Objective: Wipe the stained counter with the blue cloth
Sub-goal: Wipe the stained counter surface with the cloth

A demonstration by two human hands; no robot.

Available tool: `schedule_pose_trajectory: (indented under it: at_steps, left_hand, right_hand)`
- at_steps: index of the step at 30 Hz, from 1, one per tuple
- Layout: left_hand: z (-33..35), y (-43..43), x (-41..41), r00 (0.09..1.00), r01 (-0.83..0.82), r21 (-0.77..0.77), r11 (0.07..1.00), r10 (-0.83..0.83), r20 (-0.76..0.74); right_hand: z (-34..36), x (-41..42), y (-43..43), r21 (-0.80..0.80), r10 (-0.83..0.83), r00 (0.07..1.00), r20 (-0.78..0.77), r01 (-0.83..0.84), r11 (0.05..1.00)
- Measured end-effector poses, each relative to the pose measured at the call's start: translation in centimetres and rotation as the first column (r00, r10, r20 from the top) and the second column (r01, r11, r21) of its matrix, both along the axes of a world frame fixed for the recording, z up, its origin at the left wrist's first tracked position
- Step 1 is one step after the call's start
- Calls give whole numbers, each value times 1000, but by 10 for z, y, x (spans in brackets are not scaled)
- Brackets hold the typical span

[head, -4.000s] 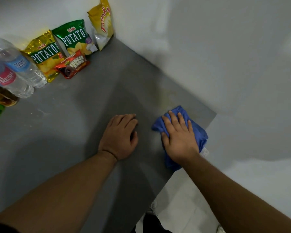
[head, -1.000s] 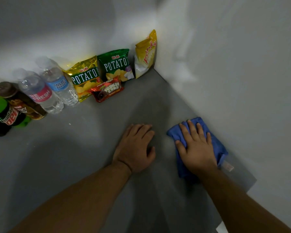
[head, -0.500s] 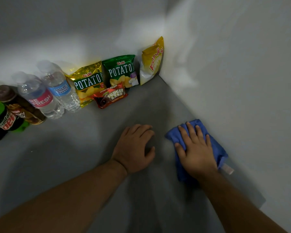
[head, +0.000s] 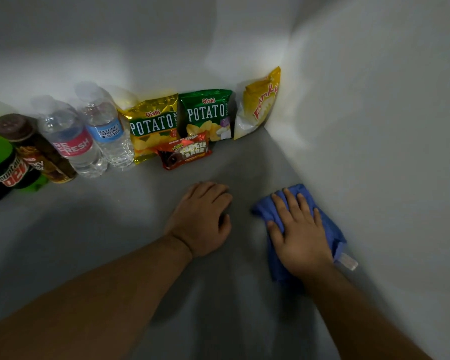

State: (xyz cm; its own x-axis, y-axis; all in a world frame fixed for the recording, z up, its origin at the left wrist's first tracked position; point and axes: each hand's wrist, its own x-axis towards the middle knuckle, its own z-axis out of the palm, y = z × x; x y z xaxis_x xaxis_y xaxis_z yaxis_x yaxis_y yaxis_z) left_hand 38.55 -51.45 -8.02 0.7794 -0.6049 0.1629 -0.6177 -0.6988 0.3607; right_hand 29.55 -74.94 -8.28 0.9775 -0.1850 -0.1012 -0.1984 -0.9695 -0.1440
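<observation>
Blue cloth (head: 330, 229) sliding slightly forward, right hand (head: 300, 235) pressing it with fingers (head: 291, 206) spread, left hand (head: 203, 219) resting curled on counter (head: 89, 229) just beside.

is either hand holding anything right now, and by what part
The right hand presses flat on the middle of the blue cloth, pinning it to the counter, not gripping it. The left hand rests empty on the counter.
</observation>
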Motion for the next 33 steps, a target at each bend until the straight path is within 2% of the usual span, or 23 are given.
schedule_pose_trajectory:
  at_steps: [1, 3, 7, 9, 11, 15, 17, 20, 22, 24, 26, 31, 33]
  left_hand:
    - [0, 0, 0, 1000, 0, 5, 1000, 0, 0]
    - [0, 1, 0, 1000, -3, 7, 1000, 3, -3]
    - [-2, 1, 1, 1000, -4, -22, 1000, 4, 19]
    - [-4, 1, 1, 1000, -7, -34, 999, 7, 21]
    - [-5, 1, 1, 1000, -4, -39, 999, 5, 19]
    - [-7, 1, 1, 1000, -5, -43, 999, 6, 29]
    - [-8, 1, 1, 999, -8, -44, 999, 10, 34]
    - [-11, 0, 2, 999, -12, -69, 998, 15, 48]
    - [-14, 0, 2, 998, -16, -91, 996, 21, 58]
    - [-16, 0, 3, 998, -16, -97, 995, 22, 62]
    - [-17, 0, 3, 998, -18, -94, 995, 24, 65]
    - [-15, 0, 3, 997, -19, -69, 997, 24, 75]
    - [-15, 0, 3, 997, -18, -68, 998, 23, 71]
  right_hand:
    - [-1, 8, 10, 2, -42, 999, -4, 42, 999]
    - [-2, 11, 21, -3, -13, 1000, -15, 13, 1000]
    - [0, -17, -3, 27, 284, 959, -15, -284, 958]
    - [4, -21, -21, 31, 344, 939, -4, -344, 939]
    - [5, -11, -30, 22, 288, 958, -1, -288, 958]
    - [2, 36, -7, 19, 29, 999, 16, -29, 999]
    - [1, 48, 9, 15, -11, 1000, -2, 11, 1000]
    - [2, 36, 12, 17, 161, 987, -13, -161, 987]
    - [6, 22, -3, 64, 324, 946, 4, -324, 944]
    - [11, 21, -23, 91, 399, 916, 26, -400, 912]
    - [13, 34, -32, 86, 346, 937, 36, -348, 934]
    - [2, 92, 5, 3, 21, 999, 25, -21, 1000]
    - [1, 97, 17, -11, 33, 999, 8, -33, 999]
